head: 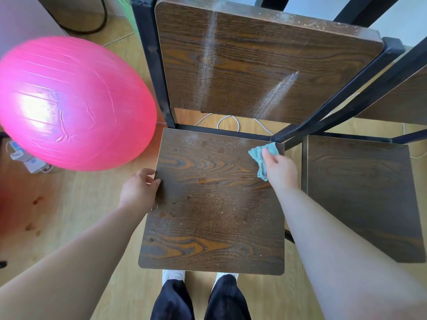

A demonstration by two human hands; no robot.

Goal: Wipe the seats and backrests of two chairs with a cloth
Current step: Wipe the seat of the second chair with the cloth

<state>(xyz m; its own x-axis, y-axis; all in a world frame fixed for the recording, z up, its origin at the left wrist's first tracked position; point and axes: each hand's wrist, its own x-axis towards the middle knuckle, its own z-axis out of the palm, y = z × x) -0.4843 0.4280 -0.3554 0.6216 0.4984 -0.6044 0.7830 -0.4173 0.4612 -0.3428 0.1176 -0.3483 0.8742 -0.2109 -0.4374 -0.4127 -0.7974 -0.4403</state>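
Cloth (263, 158), 1 count: small, turquoise, bunched. Judged soft, light and limp; it will fold and drag under pressure, so hold it balled under the fingers with the palm pressing down, not by a loose corner. It lies on the far right corner of the near seat (212, 204), under and just ahead of the right grip.

Right grip (280, 168): fingers curled closed over the cloth, pressing it to the seat.

Left grip (138, 190): fingers loosely bent around the seat's left edge, thumb on top; steadying rather than carrying, holding nothing loose.

Chairs, 2 count, side by side, wood-grain panels on black metal frames. Judged stiff and moderately heavy; the hard flat panels will take firm wiping, and the seat edge is a fair bracing hold.

Seats, 2: the near seat, between the 2 grips, is speckled with pale dust and several dark spots; the second seat (360, 195) lies to the right of the right grip and looks cleaner, though its far edge runs out of view.

Backrests, 2: the first backrest (254, 65), beyond both grips, carries 2 whitish streaks and crumbs on its top edge; the second backrest (402, 98) is only partly visible, condition uncertain.

Pink exercise ball (71, 105), 1, on the floor left of the left grip.
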